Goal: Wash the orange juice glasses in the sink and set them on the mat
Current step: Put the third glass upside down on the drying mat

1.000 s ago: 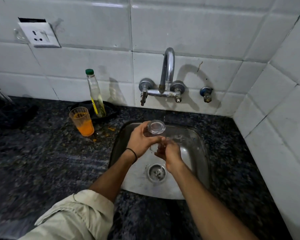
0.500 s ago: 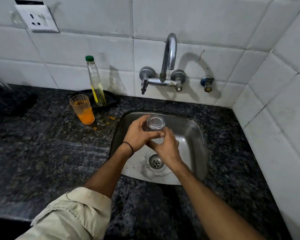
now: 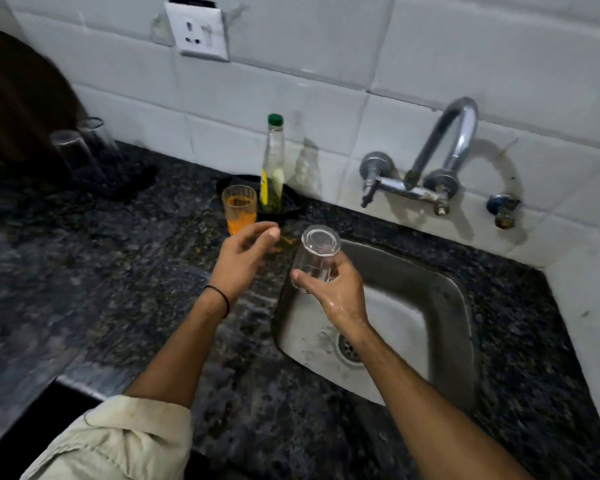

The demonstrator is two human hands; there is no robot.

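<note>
Head view: the right hand (image 3: 342, 292) grips a clear glass (image 3: 317, 258), thumb and fingers curled round its mouth end, base up. The glass is in the air over the left rim of the sink (image 3: 461, 306). The back of the hand shines wet.

The left hand (image 3: 245, 259) hovers over the counter (image 3: 84, 289) left of the sink, with its fingers loosely curled and holding nothing. It is blurred. Just beyond it a juice glass (image 3: 239, 207) stands upright on the counter, with orange juice in its lower part. Behind that glass a green-capped bottle (image 3: 272, 168) stands on a dark dish (image 3: 291, 202).

At the far left two washed glasses (image 3: 84, 150) stand upside down on the dark mat (image 3: 132, 181), well apart from both hands. The tap (image 3: 458, 133) sits on the tiled wall above the sink.
</note>
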